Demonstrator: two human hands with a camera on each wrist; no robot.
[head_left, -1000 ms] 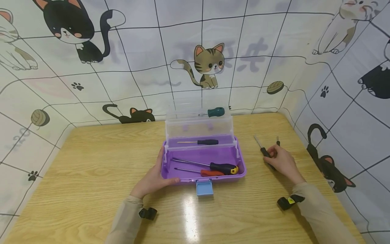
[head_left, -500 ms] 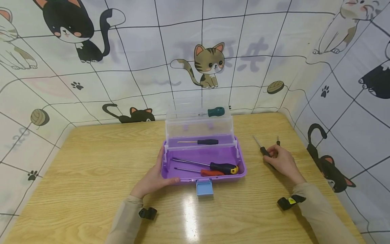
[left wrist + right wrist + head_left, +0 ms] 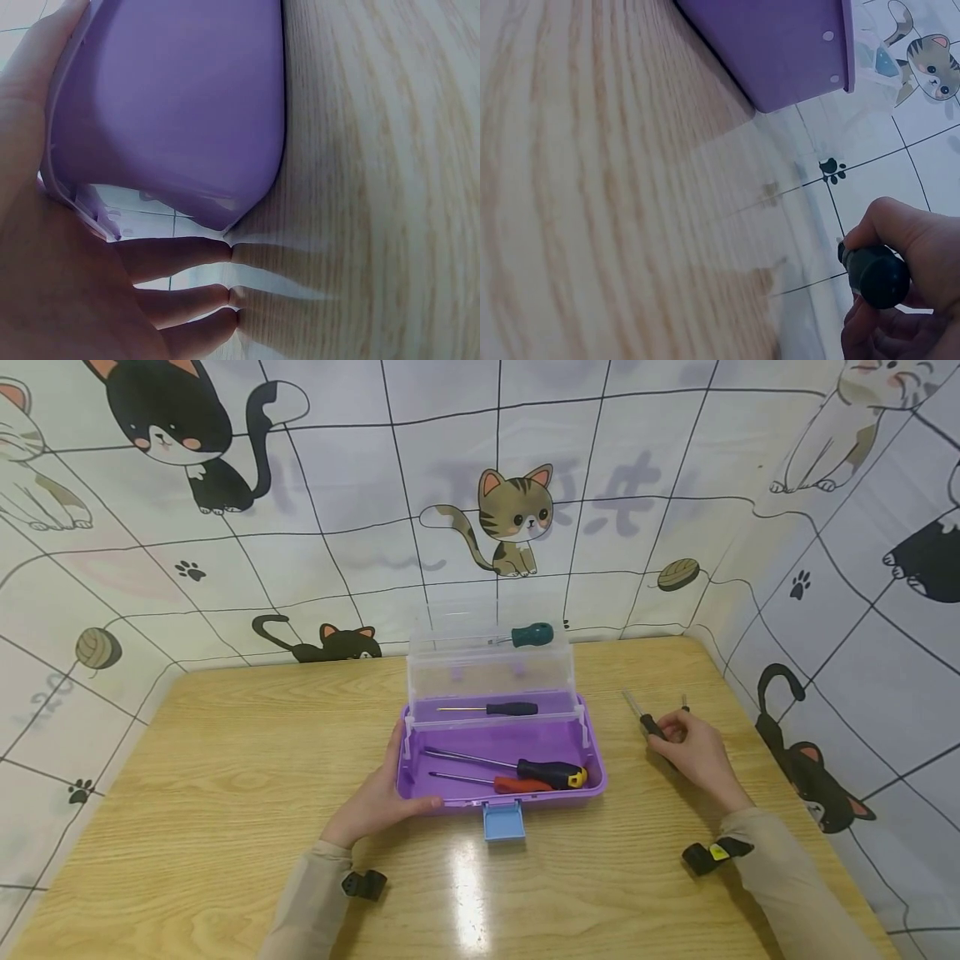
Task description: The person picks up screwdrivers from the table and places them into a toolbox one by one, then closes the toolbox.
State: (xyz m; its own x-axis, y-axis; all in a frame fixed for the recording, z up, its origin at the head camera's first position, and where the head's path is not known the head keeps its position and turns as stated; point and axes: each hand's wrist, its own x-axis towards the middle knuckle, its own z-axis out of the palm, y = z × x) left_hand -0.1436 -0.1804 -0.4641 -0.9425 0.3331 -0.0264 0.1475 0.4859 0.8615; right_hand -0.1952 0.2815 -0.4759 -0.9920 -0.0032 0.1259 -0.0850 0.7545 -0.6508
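Note:
A purple toolbox (image 3: 495,739) stands with its clear lid (image 3: 491,677) raised. My left hand (image 3: 378,797) rests around its front left corner, thumb along the front rim and fingers stretched beside the left wall; in the left wrist view these fingers (image 3: 180,259) reach down to the table. Right of the box, my right hand (image 3: 697,756) pinches a black-handled screwdriver (image 3: 651,727), its shaft pointing away to the left. The end of its dark handle (image 3: 883,281) faces the right wrist camera. Just beyond that hand lies a small dark-handled tool (image 3: 685,703), partly hidden by the fingers.
Inside the box lie a black-and-yellow screwdriver (image 3: 551,772) and a red-handled screwdriver (image 3: 521,786). A thin black screwdriver (image 3: 512,709) shows behind the clear plastic, a green-handled one (image 3: 532,635) higher up. The blue latch (image 3: 503,822) hangs at the front. A cat-patterned wall sheet (image 3: 360,568) borders the table (image 3: 247,777).
My right hand has shifted very slightly with the screwdriver, its fingers now covering more of the small tool beyond. My left hand and the toolbox stay where they were.

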